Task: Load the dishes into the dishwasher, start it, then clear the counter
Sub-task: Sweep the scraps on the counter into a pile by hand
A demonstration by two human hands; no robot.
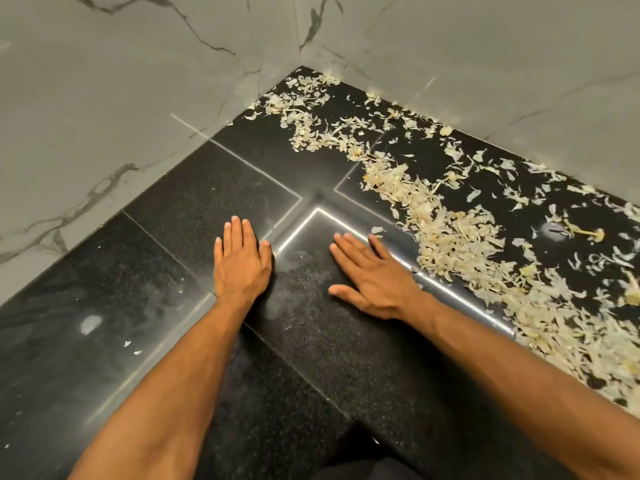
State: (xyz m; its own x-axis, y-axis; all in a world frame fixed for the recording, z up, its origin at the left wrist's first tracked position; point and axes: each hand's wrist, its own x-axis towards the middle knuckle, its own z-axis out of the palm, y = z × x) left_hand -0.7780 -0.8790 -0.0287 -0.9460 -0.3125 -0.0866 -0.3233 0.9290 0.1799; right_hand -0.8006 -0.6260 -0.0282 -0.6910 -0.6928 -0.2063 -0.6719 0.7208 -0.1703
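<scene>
The pale peelings run off the right frame edge and are too many to count. Two hands, left and right, lie flat, fingers straight, on the black counter, holding nothing, the peelings just right of them.

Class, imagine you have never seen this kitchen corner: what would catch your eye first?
Pale, papery peelings lie scattered across the right side of the black counter, up into the marble-walled corner. Nearer, the left hand and right hand lie flat on bare stone.
</scene>
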